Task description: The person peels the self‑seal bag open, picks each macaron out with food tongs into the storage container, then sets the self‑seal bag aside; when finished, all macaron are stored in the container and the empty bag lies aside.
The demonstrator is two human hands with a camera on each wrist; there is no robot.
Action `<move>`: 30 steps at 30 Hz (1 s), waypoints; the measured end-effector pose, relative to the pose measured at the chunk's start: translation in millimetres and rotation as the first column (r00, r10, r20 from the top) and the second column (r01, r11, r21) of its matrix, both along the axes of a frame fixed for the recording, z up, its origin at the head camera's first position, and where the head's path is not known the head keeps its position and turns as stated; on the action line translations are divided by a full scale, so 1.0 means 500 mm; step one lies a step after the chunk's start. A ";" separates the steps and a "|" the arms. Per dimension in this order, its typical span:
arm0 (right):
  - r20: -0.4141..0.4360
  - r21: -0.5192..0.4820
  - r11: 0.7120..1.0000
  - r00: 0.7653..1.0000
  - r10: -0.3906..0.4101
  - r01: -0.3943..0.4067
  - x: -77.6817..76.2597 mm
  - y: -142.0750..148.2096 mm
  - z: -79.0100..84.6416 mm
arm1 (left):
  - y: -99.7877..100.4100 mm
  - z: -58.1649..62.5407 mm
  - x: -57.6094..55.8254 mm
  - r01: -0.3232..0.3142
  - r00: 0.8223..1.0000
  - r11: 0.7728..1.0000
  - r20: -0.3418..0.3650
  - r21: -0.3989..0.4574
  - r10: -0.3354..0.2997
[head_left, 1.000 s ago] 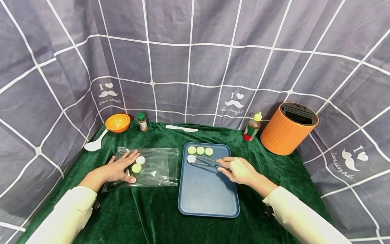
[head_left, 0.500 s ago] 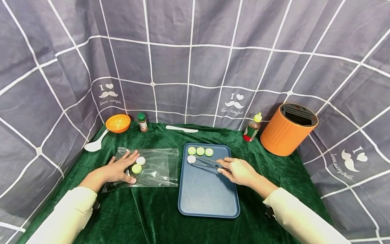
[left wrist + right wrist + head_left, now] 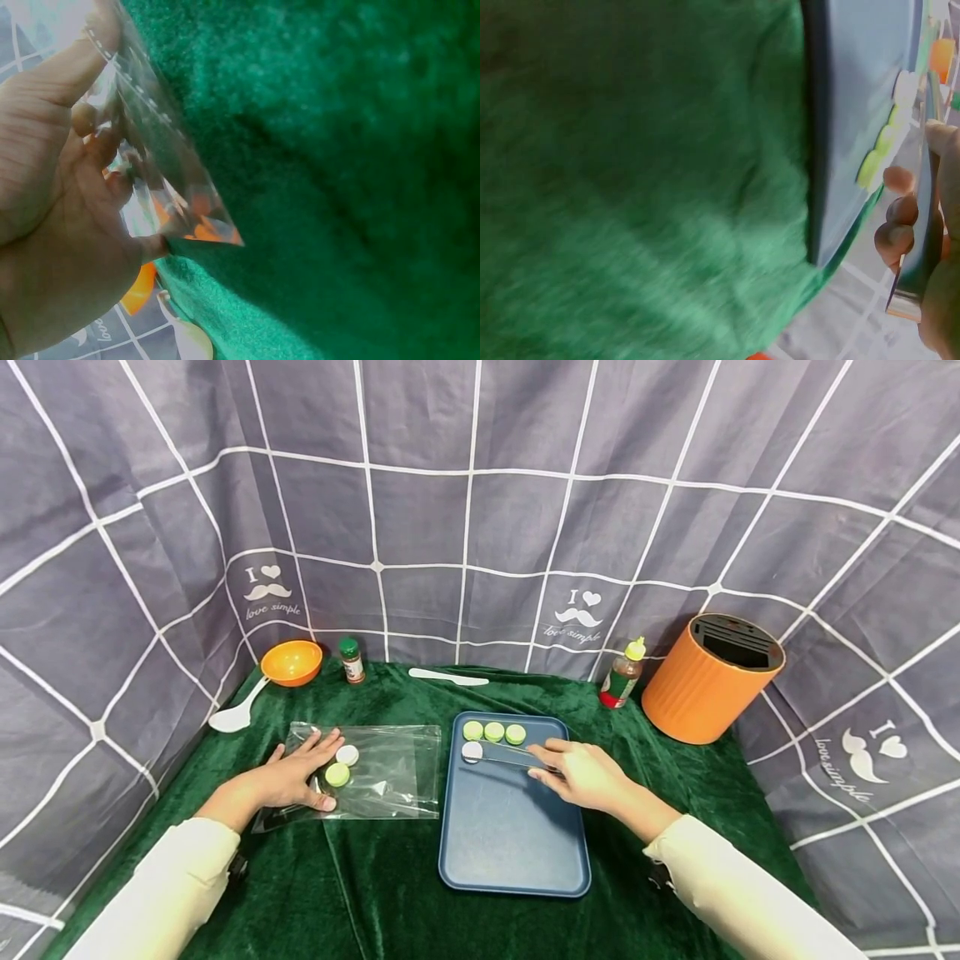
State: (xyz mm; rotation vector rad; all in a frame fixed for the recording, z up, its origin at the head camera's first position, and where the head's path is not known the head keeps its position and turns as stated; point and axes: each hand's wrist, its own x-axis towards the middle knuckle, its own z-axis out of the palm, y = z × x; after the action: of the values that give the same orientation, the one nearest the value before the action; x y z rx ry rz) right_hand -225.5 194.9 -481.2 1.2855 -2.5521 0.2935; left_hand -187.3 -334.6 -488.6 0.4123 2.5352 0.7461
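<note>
My left hand (image 3: 296,777) lies with spread fingers on a clear plastic bag (image 3: 397,777), pressing its left part. A white disc (image 3: 347,755) and a pale green disc (image 3: 337,774) show at the bag beside that hand. Metal tongs (image 3: 922,232) are gripped in my right hand (image 3: 585,774), over a blue tray (image 3: 517,852). Their tips sit at a small white round disc (image 3: 472,751) near the tray's upper left. Just behind it, several pale green discs (image 3: 493,732) line up in a row.
At the back left stand an orange bowl (image 3: 292,663), a white ladle (image 3: 232,718) and a green-capped spice jar (image 3: 351,662). A white plastic knife (image 3: 448,677) lies behind the tray. Back right hold a sauce bottle (image 3: 622,675) and an orange knife block (image 3: 705,685).
The tongs' arms have come closer together at the white disc, and my right hand has shifted slightly left. My left hand, the bag and the tray stay where they were.
</note>
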 end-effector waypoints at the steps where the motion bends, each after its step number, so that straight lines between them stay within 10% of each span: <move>1: -0.009 0.000 1.000 1.000 0.008 -0.008 -0.001 -0.008 0.001 | -0.001 -0.002 -0.002 0.001 1.000 1.000 0.000 -0.001 -0.001; 30: 0.035 0.155 0.982 0.994 0.100 -0.105 -0.022 -0.310 0.004 | -0.005 -0.005 -0.004 -0.010 1.000 1.000 0.022 -0.008 0.010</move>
State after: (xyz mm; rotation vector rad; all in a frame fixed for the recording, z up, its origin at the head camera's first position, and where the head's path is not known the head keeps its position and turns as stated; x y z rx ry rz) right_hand -236.6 40.1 -479.1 1.4823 -2.5803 0.1327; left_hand -189.4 -337.0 -491.2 0.3870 2.5202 0.7402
